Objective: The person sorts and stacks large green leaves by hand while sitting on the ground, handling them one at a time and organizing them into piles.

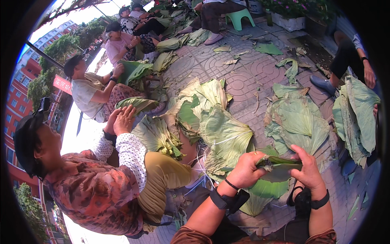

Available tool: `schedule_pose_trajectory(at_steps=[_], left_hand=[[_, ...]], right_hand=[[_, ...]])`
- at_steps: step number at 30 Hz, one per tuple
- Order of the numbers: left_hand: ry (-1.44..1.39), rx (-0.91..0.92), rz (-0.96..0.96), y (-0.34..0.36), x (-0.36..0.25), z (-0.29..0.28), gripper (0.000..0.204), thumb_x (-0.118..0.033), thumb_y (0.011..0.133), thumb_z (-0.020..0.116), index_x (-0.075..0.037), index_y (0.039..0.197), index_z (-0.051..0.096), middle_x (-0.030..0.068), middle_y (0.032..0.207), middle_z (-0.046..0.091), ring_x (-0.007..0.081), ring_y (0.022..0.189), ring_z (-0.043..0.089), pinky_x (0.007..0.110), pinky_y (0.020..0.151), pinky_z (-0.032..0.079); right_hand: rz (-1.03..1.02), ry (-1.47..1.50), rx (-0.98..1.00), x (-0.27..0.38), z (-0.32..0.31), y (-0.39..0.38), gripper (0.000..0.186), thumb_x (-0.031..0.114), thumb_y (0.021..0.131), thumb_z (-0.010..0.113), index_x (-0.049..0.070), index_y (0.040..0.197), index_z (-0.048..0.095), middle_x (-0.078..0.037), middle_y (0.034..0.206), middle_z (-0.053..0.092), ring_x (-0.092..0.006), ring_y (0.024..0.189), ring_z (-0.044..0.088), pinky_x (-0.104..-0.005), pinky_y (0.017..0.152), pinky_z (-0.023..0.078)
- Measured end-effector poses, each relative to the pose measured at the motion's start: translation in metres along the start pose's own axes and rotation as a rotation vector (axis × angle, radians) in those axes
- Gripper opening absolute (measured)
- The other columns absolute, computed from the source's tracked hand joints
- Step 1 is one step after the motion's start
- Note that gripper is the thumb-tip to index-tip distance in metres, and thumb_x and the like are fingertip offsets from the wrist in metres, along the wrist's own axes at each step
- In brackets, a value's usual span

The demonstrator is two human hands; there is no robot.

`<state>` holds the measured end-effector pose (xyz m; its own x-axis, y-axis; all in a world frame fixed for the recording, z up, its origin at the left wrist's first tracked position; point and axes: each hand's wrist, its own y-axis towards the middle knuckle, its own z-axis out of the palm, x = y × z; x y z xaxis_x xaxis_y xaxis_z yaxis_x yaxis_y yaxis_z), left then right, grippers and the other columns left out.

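A green lotus leaf (280,166), folded into a narrow packet, is held between my two hands just above my lap. My left hand (245,167) grips its left end, with the thumb near the browned, crumpled edge. At the other end my right hand (307,167) pinches it between thumb and fingers. Below the folded leaf hangs or lies a brighter green leaf (270,189); whether the two are joined I cannot tell. Just beyond my left hand, a pile of dried lotus leaves (225,132) lies on the paving, with a white string across it.
A co-worker (93,183) sits close on my left, both hands on a leaf (136,105). More people sit beyond. Flat leaves (298,118) lie ahead to the right, near another person's leaf stack (355,118). White strings (200,162) trail beside my left forearm. A green stool (240,19) stands far off.
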<state>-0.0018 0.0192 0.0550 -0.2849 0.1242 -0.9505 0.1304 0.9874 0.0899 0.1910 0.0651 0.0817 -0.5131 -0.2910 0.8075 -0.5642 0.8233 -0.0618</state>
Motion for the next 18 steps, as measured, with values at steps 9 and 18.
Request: schedule_pose_trajectory(at_steps=[9, 18], left_hand=[[-0.277, -0.045, -0.143, -0.002, -0.006, -0.018, 0.015, 0.0, 0.067, 0.053, 0.001, 0.081, 0.053, 0.0028, 0.071, 0.055, 0.0069, 0.063, 0.047, 0.021, 0.058, 0.04], [-0.359, -0.165, -0.162, -0.001, -0.004, -0.022, 0.014, -0.001, 0.067, 0.053, 0.0, 0.081, 0.054, 0.0005, 0.069, 0.054, 0.0051, 0.063, 0.046, 0.02, 0.057, 0.039]], right_hand=[[0.221, 0.052, 0.068, 0.003, -0.01, 0.001, 0.028, 0.001, 0.051, 0.054, 0.001, 0.079, 0.051, -0.006, 0.057, 0.045, -0.0147, 0.055, 0.046, -0.0233, 0.052, 0.037], [0.252, -0.008, 0.041, -0.001, -0.019, -0.001, 0.008, 0.0, 0.059, 0.051, -0.001, 0.066, 0.052, -0.009, 0.052, 0.047, -0.014, 0.048, 0.046, -0.0241, 0.047, 0.036]])
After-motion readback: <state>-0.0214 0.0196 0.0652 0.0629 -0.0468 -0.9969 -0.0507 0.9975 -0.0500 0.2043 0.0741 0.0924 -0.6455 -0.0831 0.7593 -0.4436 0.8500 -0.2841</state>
